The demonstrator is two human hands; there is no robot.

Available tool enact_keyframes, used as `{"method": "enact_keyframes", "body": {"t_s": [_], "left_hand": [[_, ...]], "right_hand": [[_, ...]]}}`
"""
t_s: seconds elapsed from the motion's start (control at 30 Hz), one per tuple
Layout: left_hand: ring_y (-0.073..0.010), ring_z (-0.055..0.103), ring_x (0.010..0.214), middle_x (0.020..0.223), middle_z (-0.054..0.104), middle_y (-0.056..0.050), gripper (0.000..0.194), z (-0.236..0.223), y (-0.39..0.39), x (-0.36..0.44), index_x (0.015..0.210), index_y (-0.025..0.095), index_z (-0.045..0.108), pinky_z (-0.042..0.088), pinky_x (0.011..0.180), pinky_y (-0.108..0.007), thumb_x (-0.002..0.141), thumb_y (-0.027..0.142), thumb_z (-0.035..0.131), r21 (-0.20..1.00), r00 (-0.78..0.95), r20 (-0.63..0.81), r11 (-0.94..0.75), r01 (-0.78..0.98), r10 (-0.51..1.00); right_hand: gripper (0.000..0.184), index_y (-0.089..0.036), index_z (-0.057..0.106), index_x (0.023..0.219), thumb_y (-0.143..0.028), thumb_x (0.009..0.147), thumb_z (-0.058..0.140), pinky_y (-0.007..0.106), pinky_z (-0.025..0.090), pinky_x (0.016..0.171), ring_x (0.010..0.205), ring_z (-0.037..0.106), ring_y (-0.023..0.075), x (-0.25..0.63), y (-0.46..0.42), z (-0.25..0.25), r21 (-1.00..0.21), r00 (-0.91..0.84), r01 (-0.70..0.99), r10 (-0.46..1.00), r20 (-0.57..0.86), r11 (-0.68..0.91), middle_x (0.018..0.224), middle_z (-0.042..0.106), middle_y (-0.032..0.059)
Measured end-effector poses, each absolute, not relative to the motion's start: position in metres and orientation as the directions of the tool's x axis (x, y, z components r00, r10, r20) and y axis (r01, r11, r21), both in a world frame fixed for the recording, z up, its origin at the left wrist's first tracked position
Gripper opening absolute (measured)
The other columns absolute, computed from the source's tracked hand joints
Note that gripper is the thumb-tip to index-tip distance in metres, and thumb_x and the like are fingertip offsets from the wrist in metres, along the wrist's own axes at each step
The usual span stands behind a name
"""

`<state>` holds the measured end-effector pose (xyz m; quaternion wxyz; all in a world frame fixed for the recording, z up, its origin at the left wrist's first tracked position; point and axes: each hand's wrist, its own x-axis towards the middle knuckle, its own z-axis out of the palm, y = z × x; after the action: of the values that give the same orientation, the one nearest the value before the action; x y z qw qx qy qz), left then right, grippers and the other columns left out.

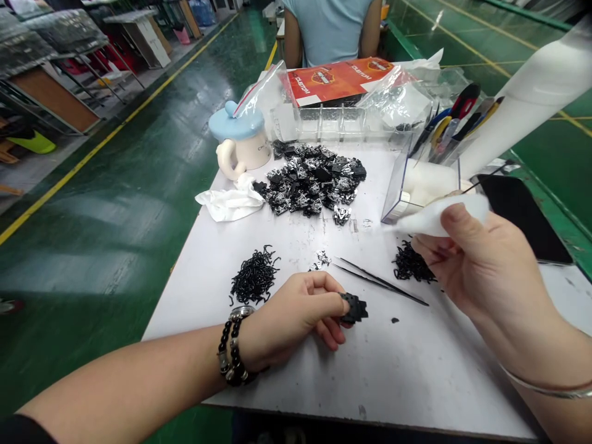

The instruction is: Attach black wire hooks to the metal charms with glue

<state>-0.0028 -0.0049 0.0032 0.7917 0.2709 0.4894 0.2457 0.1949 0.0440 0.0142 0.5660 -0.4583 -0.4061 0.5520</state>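
Note:
My left hand [300,308] pinches a small black plastic part [355,308] between thumb and fingers, just above the white table. My right hand [490,277] is raised at the right, closed around a white tapered object [416,223] whose thin end points left; it resembles a small squeeze bottle, though blur hides its exact kind. Black tweezers [383,282] lie between my hands. Beyond the left fingers are a few small metal pieces [320,260]. A pile of short curved black pieces [254,275] lies left of them, and another black pile [411,262] is partly behind my right hand.
A large heap of black parts with metal pieces [314,179] covers the middle back. Around it stand a lidded mug [252,148], crumpled tissue [229,203], a clear tray [330,123] and a tool holder [398,191]. A phone [522,216] lies right. A person [330,31] sits ahead.

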Motion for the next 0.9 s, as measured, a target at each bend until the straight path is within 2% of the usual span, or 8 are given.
{"method": "enact_keyframes", "body": {"t_s": [0.07, 0.13, 0.23, 0.4, 0.5, 0.67, 0.9], "left_hand": [[-0.0084, 0.058, 0.041, 0.054, 0.060, 0.003, 0.011, 0.004, -0.005, -0.003, 0.071, 0.014, 0.053, 0.046, 0.037, -0.014, 0.065, 0.015, 0.062, 0.666, 0.406, -0.647, 0.737, -0.110, 0.645], [-0.0087, 0.058, 0.042, 0.054, 0.060, 0.003, 0.010, 0.004, -0.004, -0.004, 0.071, 0.014, 0.053, 0.046, 0.037, -0.014, 0.066, 0.015, 0.062, 0.668, 0.413, -0.649, 0.738, -0.092, 0.639], [-0.0088, 0.058, 0.042, 0.055, 0.061, 0.002, 0.010, 0.003, -0.004, -0.004, 0.072, 0.014, 0.053, 0.047, 0.038, -0.015, 0.067, 0.015, 0.061, 0.665, 0.425, -0.653, 0.743, -0.075, 0.627], [-0.0081, 0.058, 0.043, 0.058, 0.062, 0.001, 0.010, 0.002, -0.004, -0.005, 0.074, 0.013, 0.054, 0.047, 0.039, -0.014, 0.069, 0.016, 0.062, 0.679, 0.437, -0.638, 0.731, -0.071, 0.634], [-0.0083, 0.059, 0.044, 0.059, 0.062, 0.002, 0.010, 0.000, -0.005, -0.005, 0.075, 0.014, 0.054, 0.047, 0.040, -0.015, 0.070, 0.016, 0.062, 0.686, 0.442, -0.632, 0.725, -0.063, 0.637], [-0.0084, 0.059, 0.045, 0.060, 0.061, 0.001, 0.010, 0.001, -0.004, -0.005, 0.073, 0.014, 0.053, 0.047, 0.040, -0.015, 0.070, 0.016, 0.063, 0.689, 0.440, -0.633, 0.723, -0.056, 0.637], [-0.0084, 0.059, 0.043, 0.057, 0.061, 0.002, 0.010, 0.004, -0.004, -0.004, 0.072, 0.014, 0.053, 0.047, 0.040, -0.015, 0.069, 0.016, 0.063, 0.681, 0.427, -0.644, 0.730, -0.061, 0.635]], "right_hand": [[0.032, -0.018, 0.055, 0.068, -0.041, 0.066, 0.078, 0.024, 0.034, 0.047, 0.055, 0.040, 0.0092, 0.193, 0.039, 0.017, -0.965, 0.088, -0.261, 0.996, 0.002, 0.025, 0.062, 0.043, -0.0019], [0.030, -0.021, 0.058, 0.074, -0.045, 0.069, 0.075, 0.027, 0.039, 0.053, 0.064, 0.049, 0.0138, 0.190, 0.031, 0.019, -0.976, 0.104, -0.195, 0.991, 0.080, 0.099, 0.071, 0.051, 0.0008], [0.024, -0.022, 0.056, 0.073, -0.040, 0.074, 0.071, 0.031, 0.041, 0.059, 0.068, 0.051, 0.0165, 0.185, 0.018, 0.020, -0.972, 0.029, -0.109, 0.979, 0.204, 0.206, 0.072, 0.053, 0.0010], [0.017, -0.022, 0.055, 0.073, -0.032, 0.080, 0.067, 0.032, 0.041, 0.067, 0.073, 0.053, 0.0175, 0.180, 0.008, 0.017, -0.938, -0.057, -0.082, 0.938, 0.343, 0.338, 0.066, 0.053, 0.0002], [0.014, -0.023, 0.055, 0.075, -0.029, 0.082, 0.064, 0.032, 0.041, 0.067, 0.074, 0.054, 0.0178, 0.179, 0.007, 0.016, -0.930, -0.097, -0.066, 0.925, 0.367, 0.362, 0.061, 0.052, -0.0005], [0.017, -0.024, 0.053, 0.073, -0.033, 0.082, 0.065, 0.032, 0.040, 0.060, 0.073, 0.055, 0.0191, 0.179, 0.005, 0.017, -0.943, -0.092, 0.006, 0.939, 0.332, 0.334, 0.064, 0.054, 0.0003], [0.016, -0.024, 0.054, 0.074, -0.033, 0.082, 0.064, 0.033, 0.041, 0.062, 0.074, 0.054, 0.0192, 0.179, 0.004, 0.015, -0.943, -0.094, -0.011, 0.938, 0.333, 0.333, 0.064, 0.052, 0.0010]]}}
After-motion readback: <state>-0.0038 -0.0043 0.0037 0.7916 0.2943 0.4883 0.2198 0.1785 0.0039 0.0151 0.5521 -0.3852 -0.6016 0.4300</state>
